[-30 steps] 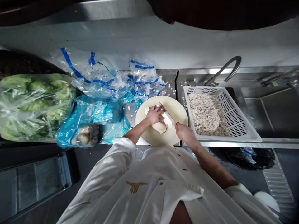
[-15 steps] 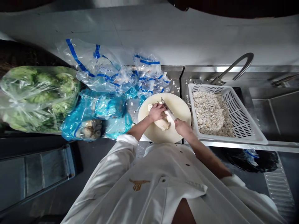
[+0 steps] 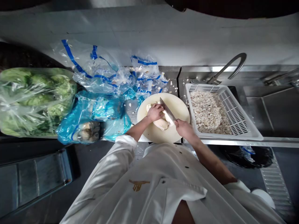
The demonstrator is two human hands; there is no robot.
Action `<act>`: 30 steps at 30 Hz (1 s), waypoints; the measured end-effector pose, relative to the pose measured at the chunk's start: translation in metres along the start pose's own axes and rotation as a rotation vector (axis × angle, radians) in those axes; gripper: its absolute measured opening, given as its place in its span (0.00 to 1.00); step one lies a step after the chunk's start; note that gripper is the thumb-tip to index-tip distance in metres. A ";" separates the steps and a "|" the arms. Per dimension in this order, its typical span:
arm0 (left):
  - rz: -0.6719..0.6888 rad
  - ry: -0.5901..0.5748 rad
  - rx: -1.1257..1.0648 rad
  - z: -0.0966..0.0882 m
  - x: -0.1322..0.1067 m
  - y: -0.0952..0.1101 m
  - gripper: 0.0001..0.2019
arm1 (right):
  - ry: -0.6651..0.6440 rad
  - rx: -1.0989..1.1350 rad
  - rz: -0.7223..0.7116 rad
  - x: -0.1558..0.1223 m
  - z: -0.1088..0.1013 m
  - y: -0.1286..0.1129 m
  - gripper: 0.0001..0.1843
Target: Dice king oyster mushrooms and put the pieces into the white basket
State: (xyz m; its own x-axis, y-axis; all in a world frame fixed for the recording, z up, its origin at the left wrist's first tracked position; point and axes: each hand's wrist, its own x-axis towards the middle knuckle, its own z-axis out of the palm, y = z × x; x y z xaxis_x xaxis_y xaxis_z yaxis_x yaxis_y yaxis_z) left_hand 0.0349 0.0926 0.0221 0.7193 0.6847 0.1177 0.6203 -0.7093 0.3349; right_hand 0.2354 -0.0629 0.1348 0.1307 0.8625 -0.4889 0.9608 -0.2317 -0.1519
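Pale food [image 3: 161,125] on round board [image 3: 179,107], held down by half-curled left fingers [image 3: 159,109]. Knife [image 3: 167,109] alongside, gripped in tightly curled right fingers [image 3: 178,123]. Chopped bits [image 3: 210,113] in white basket [image 3: 253,133].

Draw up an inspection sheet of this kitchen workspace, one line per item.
Surface: metal counter, white crumbs scattered near the round cutting board.
Work items: pale food piece on the board; knife beside it, blade angled away from the person; white basket at right, partly filled with chopped pieces.
Clutter: crumpled clear bags with blue stripes, blue bags and a bag of leafy greens, all left of the board.
Hands: left hand holds the food piece down; right hand grips the knife handle.
Cables: nothing seen.
Surroundings: curved faucet behind the basket; sink at far right.
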 end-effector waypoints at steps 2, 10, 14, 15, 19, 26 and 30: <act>0.014 0.003 -0.001 0.000 0.001 -0.001 0.17 | -0.011 0.001 -0.003 0.011 0.000 -0.007 0.27; -0.002 -0.041 0.007 -0.005 0.006 0.004 0.15 | -0.070 0.027 0.021 0.011 0.013 0.000 0.26; 0.052 -0.072 -0.012 -0.011 0.006 -0.001 0.14 | -0.082 0.018 0.070 -0.006 0.025 0.013 0.26; 0.068 -0.085 -0.019 -0.014 0.005 -0.004 0.14 | -0.086 0.021 0.069 -0.006 0.023 0.014 0.25; 0.099 -0.102 -0.048 -0.021 0.001 -0.019 0.15 | -0.047 0.016 0.053 -0.004 0.008 0.009 0.27; 0.091 -0.048 -0.081 -0.012 -0.003 -0.025 0.16 | -0.005 -0.004 0.012 -0.001 -0.004 -0.016 0.28; 0.117 -0.068 -0.091 -0.010 0.000 -0.027 0.17 | -0.074 -0.010 -0.007 0.012 -0.006 -0.026 0.27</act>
State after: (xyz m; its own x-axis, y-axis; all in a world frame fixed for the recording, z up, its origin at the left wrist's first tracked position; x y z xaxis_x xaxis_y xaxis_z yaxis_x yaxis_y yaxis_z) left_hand 0.0147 0.1136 0.0221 0.8065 0.5829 0.0984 0.5022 -0.7634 0.4062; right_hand 0.2132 -0.0442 0.1384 0.1060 0.8281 -0.5505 0.9641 -0.2212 -0.1470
